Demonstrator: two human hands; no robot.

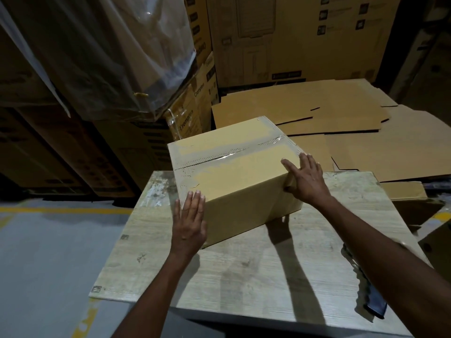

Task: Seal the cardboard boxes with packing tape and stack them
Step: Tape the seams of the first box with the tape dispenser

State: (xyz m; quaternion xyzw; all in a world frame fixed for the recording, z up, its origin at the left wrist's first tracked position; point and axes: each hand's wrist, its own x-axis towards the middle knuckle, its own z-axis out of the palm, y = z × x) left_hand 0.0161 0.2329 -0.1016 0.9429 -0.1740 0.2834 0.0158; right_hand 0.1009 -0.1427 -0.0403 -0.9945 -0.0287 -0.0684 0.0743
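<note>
Left hand (190,222): fingers straight and together, flat against the near-left corner of the cardboard box (234,172). Right hand (308,179): fingers spread, uncurled, pressing the box's right corner, thumb on the top face. Box sits skewed on wood-grain tabletop (244,276), clear tape (227,156) along top seam. Flattened cardboard sheets (329,118) behind. Dark object (374,298) at table's right edge, possibly a blade.

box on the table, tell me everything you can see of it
The cardboard box is plain tan and closed. Clear tape seals its top flaps along the centre seam, with greyish patches at the ends. It rests on the far part of the worn table, turned askew to its edges. The left hand presses flat against its near left corner. The right hand spreads over its right top corner.
</note>
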